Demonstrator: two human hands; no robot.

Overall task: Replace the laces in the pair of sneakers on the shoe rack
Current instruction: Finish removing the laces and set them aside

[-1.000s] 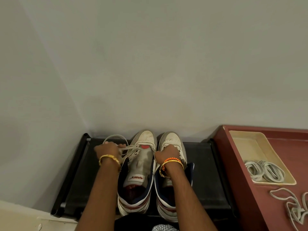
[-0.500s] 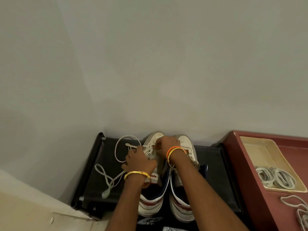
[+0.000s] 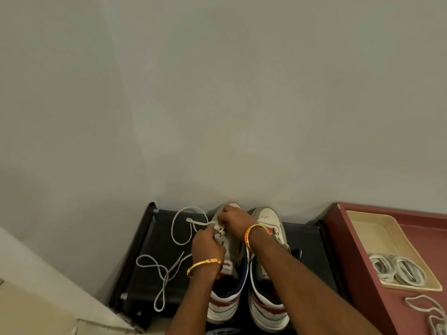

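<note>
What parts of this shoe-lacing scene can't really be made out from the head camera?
- Eyelets of the left sneaker: covered by both hands, left hand and right hand.
- Whether the right sneaker has laces: the right forearm crosses it.
- Loose lace on the red surface: cut off by the frame's right edge.
- Coiled laces in the cream tray: too small to count.

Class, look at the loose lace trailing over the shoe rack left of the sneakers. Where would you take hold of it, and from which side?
Probably pinch the loose lace at its free tip near the left sneaker, coming from the left. The tip juts out clear of the loops, and the left hand and right hand crowd the other side.
</note>
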